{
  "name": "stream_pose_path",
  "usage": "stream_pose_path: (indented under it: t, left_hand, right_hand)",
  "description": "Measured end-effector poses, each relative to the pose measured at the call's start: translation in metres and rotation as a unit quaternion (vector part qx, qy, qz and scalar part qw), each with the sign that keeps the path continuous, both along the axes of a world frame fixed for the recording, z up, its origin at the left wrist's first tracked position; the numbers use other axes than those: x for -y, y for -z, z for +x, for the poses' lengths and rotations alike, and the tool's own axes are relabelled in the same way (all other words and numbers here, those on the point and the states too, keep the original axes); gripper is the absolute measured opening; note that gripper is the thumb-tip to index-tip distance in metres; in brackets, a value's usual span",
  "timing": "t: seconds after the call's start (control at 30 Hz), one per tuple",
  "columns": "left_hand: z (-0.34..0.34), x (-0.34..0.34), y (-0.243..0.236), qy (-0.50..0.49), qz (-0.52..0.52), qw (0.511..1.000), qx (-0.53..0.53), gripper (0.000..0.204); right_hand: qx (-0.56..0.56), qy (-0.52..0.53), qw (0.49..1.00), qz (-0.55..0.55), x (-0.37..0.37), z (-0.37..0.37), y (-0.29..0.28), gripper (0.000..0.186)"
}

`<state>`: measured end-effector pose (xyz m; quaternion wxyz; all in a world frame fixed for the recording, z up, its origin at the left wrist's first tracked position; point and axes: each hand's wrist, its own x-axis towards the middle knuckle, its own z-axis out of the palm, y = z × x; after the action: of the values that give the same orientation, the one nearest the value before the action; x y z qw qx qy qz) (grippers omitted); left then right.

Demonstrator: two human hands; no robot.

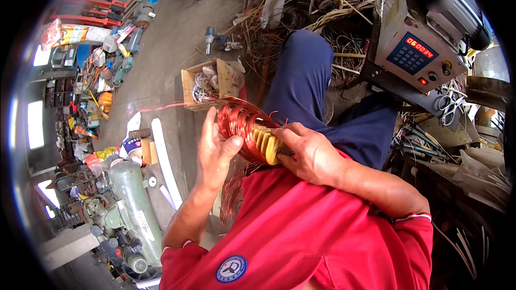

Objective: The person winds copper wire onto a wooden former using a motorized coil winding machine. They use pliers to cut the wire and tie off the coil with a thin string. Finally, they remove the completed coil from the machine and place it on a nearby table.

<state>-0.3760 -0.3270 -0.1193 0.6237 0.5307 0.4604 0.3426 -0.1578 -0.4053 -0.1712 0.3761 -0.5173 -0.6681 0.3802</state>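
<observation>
In front of my red shirt, a bundle of copper wire coils sits around a yellow ribbed winding former. My right hand is closed on the former's right end, with the fingertips partly hidden. At the coils' left side, my left hand has its fingers stretched up and its thumb apart. That thumb meets the edge of the wire, while the far side of the fingers is hidden. Loose copper strands hang below the coils, and thin wires run off leftward.
A wooden box with wire spools stands on the floor ahead. At the upper right is a winding machine with a keypad, and scissors lie beside it. Wire scraps heap up ahead. A green tank lies at left.
</observation>
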Motion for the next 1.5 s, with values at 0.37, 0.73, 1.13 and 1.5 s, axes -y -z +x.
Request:
stream_pose_path:
  t: [0.37, 0.73, 1.13, 1.5]
  left_hand:
    - [0.017, -0.008, -0.008, -0.03, -0.053, 0.992, -0.107, 0.079]
    - [0.022, -0.015, -0.008, -0.006, -0.181, 0.982, 0.042, 0.086]
    - [0.034, -0.016, -0.015, 0.08, -0.169, 0.979, 0.081, 0.089]
    - [0.048, -0.01, -0.053, 0.091, -0.089, 0.988, 0.081, 0.09]
  right_hand:
    - [-0.234, 0.052, 0.951, -0.197, 0.011, 0.022, 0.022, 0.047]
    - [-0.63, 0.344, 0.682, -0.139, 0.113, 0.13, 0.088, 0.044]
    - [-0.541, 0.628, 0.544, 0.135, 0.134, 0.289, 0.141, 0.032]
    - [-0.386, 0.696, 0.605, 0.021, 0.115, 0.359, 0.114, 0.053]
